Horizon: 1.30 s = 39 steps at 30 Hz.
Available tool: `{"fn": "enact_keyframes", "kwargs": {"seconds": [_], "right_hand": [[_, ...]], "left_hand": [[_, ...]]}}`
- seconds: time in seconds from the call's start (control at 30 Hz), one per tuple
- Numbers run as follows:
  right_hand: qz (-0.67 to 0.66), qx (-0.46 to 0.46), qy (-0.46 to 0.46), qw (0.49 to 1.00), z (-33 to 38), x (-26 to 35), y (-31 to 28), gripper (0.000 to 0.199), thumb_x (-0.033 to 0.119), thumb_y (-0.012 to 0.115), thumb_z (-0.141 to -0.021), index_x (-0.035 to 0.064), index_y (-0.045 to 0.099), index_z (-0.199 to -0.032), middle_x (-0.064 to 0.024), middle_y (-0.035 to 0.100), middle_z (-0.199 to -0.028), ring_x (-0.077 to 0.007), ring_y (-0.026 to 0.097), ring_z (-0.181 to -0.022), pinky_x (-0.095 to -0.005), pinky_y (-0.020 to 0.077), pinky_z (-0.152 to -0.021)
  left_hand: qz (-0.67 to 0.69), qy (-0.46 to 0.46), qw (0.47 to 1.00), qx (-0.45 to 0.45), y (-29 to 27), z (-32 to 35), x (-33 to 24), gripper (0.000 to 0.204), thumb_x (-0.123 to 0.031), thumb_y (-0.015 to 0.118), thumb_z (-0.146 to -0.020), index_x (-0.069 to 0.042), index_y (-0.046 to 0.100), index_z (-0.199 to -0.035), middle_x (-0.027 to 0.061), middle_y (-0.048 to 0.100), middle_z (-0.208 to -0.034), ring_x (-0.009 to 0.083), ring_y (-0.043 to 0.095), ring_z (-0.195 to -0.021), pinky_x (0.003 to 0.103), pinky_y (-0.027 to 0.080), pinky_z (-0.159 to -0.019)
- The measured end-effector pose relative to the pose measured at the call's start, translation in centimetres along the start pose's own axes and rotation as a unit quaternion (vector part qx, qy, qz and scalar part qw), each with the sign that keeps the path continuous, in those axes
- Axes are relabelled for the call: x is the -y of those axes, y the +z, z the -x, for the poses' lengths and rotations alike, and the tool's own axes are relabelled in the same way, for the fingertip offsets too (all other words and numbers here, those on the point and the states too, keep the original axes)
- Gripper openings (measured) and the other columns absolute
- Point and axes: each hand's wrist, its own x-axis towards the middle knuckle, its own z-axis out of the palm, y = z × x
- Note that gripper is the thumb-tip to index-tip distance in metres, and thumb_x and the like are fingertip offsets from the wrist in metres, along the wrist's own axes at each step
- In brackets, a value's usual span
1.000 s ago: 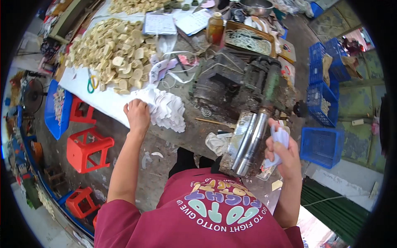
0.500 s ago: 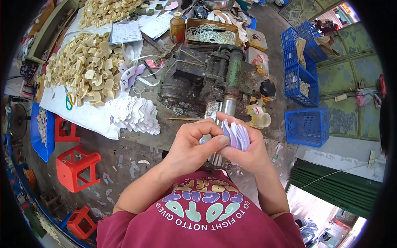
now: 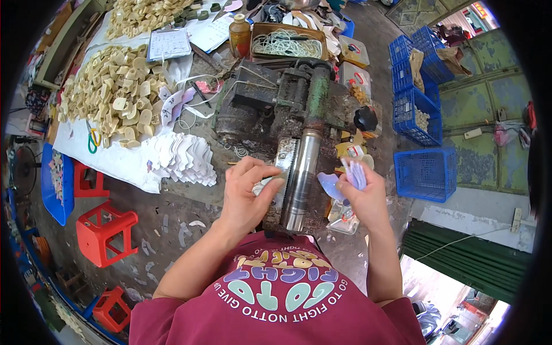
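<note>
My right hand [image 3: 365,192] is closed round a small stack of pale purple cut pieces [image 3: 355,173], right of the machine's shiny metal cylinder [image 3: 302,181]. One purple piece [image 3: 329,185] juts out leftward from its thumb and fingers. Left of the cylinder, beside the flat metal bar [image 3: 286,158], my left hand [image 3: 246,192] has thumb and fingertips brought together. Something whitish [image 3: 263,185] shows between them; I cannot make out what it is. The greasy dark green machine [image 3: 259,103] stands on the bench just beyond both hands.
A wavy stack of white cut pieces [image 3: 183,160] and a heap of cream pieces [image 3: 109,92] lie on the left. Behind the machine are a tray of cords [image 3: 287,45] and a bottle [image 3: 240,35]. Blue crates [image 3: 425,175] stand right, red stools [image 3: 106,233] left.
My hands have parted: the right moved right with the purple stack, the left moved slightly left. The metal cylinder between them is now uncovered, and one purple piece sticks out from the stack.
</note>
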Motion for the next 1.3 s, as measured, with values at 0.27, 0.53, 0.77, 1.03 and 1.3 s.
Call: {"fn": "enact_keyframes", "kwargs": {"seconds": [0.27, 0.53, 0.77, 1.03, 1.3], "right_hand": [[0.101, -0.016, -0.034, 0.994, -1.6, -0.2, 4.6, 0.04, 0.001, 0.06, -0.077, 0.0011, 0.059, -0.117, -0.0107, 0.067, -0.095, -0.0137, 0.062, -0.086, -0.0281, 0.0488, -0.079], [0.055, -0.053, -0.013, 0.997, -1.0, 1.5, 3.6, 0.049, 0.002, 0.069, -0.077, 0.0016, 0.057, -0.125, 0.0021, 0.058, -0.079, -0.0049, 0.052, -0.071, -0.021, 0.0438, -0.067], [0.034, -0.039, -0.018, 0.998, 0.0, 4.3, 4.5, 0.056, 0.003, 0.073, -0.076, 0.0042, 0.055, -0.129, 0.0049, 0.054, -0.078, -0.0035, 0.048, -0.068, -0.0194, 0.0421, -0.064], [-0.006, 0.142, -0.057, 0.988, 1.7, 6.9, 7.1, 0.073, 0.011, 0.08, -0.073, 0.0038, 0.046, -0.137, -0.0083, 0.064, -0.111, -0.0107, 0.058, -0.098, -0.0266, 0.047, -0.086], [-0.132, 0.014, 0.009, 0.991, 0.6, 3.7, 0.8, 0.058, 0.005, 0.072, -0.077, -0.0012, 0.051, -0.131, 0.0013, 0.065, -0.087, -0.0024, 0.057, -0.071, -0.0196, 0.0456, -0.06]], "left_hand": [[-0.123, 0.008, 0.992, -0.024, 1.0, 0.3, 2.5, 0.014, -0.008, 0.074, -0.074, -0.007, 0.067, -0.086, 0.0063, 0.058, -0.086, 0.0232, 0.056, -0.083, 0.035, 0.04, -0.08], [-0.365, -0.043, 0.904, -0.216, -10.9, -0.4, 10.9, 0.006, -0.009, 0.07, -0.075, -0.006, 0.065, -0.075, 0.0062, 0.059, -0.086, 0.0263, 0.056, -0.087, 0.042, 0.037, -0.084], [-0.528, -0.048, 0.848, -0.018, -11.4, 3.9, 14.0, 0.02, -0.01, 0.067, -0.072, -0.013, 0.073, -0.09, 0.013, 0.054, -0.119, 0.0319, 0.044, -0.119, 0.052, 0.028, -0.099], [0.27, -0.152, 0.94, 0.141, -4.3, -1.3, -2.3, 0.011, -0.009, 0.072, -0.078, -0.003, 0.069, -0.086, 0.006, 0.063, -0.091, 0.0148, 0.059, -0.089, 0.028, 0.044, -0.082], [0.393, -0.17, 0.903, 0.048, -2.2, -0.8, -3.4, 0.003, -0.001, 0.064, -0.085, 0.0, 0.065, -0.082, 0.0035, 0.062, -0.087, 0.01, 0.056, -0.082, 0.026, 0.043, -0.073]]}}
